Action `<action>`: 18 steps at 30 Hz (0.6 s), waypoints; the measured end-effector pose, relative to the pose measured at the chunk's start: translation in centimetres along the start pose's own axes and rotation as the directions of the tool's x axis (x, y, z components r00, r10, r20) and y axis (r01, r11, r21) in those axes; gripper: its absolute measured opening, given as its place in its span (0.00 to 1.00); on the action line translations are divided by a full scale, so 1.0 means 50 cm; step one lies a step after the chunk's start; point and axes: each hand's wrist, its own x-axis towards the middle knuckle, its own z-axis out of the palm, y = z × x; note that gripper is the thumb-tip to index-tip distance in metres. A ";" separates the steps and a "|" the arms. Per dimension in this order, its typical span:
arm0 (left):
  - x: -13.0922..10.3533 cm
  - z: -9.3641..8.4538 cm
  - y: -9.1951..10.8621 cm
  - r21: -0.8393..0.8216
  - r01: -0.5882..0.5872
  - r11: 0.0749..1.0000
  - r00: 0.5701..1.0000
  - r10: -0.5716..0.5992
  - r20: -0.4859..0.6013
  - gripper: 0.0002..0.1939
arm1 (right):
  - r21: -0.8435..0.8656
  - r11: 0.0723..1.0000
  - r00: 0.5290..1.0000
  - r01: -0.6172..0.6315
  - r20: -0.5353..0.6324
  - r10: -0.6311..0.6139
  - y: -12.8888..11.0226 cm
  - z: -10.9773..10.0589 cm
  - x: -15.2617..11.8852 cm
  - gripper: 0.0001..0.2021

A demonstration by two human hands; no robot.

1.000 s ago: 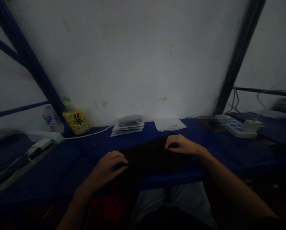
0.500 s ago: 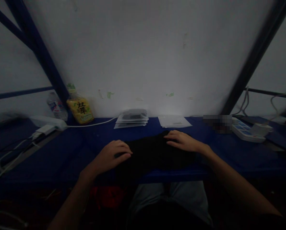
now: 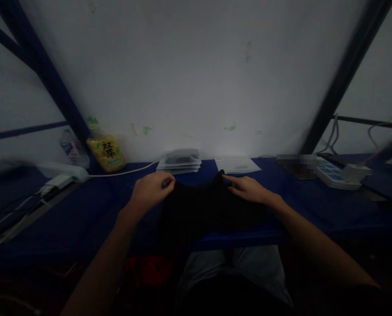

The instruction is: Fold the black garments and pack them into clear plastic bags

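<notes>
So we're at a blue bench (image 3: pixel 94 210) pushed up against a pale grey wall (image 3: pixel 196 79) with a few scuffs and green flecks on it. Room's really dim. A blue metal post (image 3: pixel 53 87) slants up on the left and a darker post (image 3: pixel 345 81) on the right. Below the near edge we've got our own pale jeans (image 3: pixel 235 267) and something red (image 3: pixel 150 270) in the shadow.

Containers: a yellow bottle (image 3: pixel 108 153) with a green cap and big dark characters stands in the back left corner, and just left of it, behind the post, is a clear plastic bottle (image 3: pixel 73 151) with a blue label. Along the wall we have a stack of flat white packets (image 3: pixel 179 166), the top one showing a grey patch, then some white sheets (image 3: pixel 238 165). Over on the right there's a power strip (image 3: pixel 334 176) with a white charger (image 3: pixel 356 172) on it.

The black cloth (image 3: pixel 212 208) lies in front of us, near the bench's front edge. Our left hand (image 3: pixel 154 188) is curled, thumb and fingers pinching its far left corner. Our right hand (image 3: pixel 247 188) points its index finger at a small raised fold; too dark to tell whether it's pinching anything.
</notes>
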 end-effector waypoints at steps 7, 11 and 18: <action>-0.015 0.017 0.034 0.010 -0.225 0.974 0.973 0.225 -0.059 0.19 | 0.012 0.978 0.959 -0.207 -0.197 0.206 0.034 -0.018 -0.026 0.21; -0.086 0.016 0.065 -0.197 -0.355 0.914 0.901 0.390 0.191 0.26 | 0.048 0.880 0.840 -0.472 -0.280 0.466 0.099 -0.015 -0.069 0.19; -0.129 0.031 0.050 -0.238 -0.296 0.925 0.930 0.335 0.148 0.14 | -0.018 0.919 0.879 -0.393 -0.301 0.370 0.107 -0.002 -0.123 0.16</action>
